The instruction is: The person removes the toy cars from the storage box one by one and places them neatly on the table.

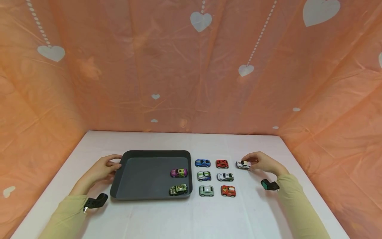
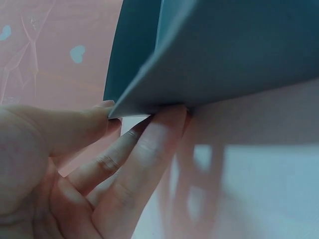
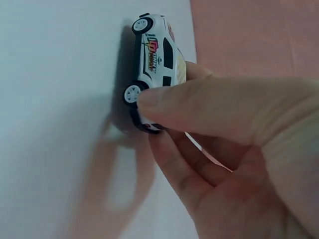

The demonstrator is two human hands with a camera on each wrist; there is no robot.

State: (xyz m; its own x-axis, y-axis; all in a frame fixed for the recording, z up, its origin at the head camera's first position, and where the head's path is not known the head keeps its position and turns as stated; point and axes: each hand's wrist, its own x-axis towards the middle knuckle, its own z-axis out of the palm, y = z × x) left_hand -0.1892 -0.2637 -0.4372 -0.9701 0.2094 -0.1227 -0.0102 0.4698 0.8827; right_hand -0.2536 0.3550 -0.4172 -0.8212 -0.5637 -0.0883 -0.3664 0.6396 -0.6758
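At the left of the head view, my left hand (image 1: 99, 171) grips the left edge of a dark grey tray (image 1: 149, 169). In the left wrist view the thumb lies over the tray rim (image 2: 144, 94) and the fingers (image 2: 149, 149) are beneath it. My right hand (image 1: 264, 162) pinches the rear end of a white toy car (image 1: 243, 164) with coloured markings. The right wrist view shows the thumb near the rear wheel of this toy car (image 3: 157, 59). A purple toy car (image 1: 179, 173) and a camouflage-green toy car (image 1: 178, 189) stand in the tray's right part.
Between tray and right hand, several toy cars stand in two columns: blue (image 1: 202, 163), white-blue-green (image 1: 204, 176) and pale green (image 1: 206, 190); red with dark spots (image 1: 222, 163), white (image 1: 225, 176) and red (image 1: 228, 191). An orange curtain (image 1: 179, 66) with hearts surrounds the white table (image 1: 161, 219).
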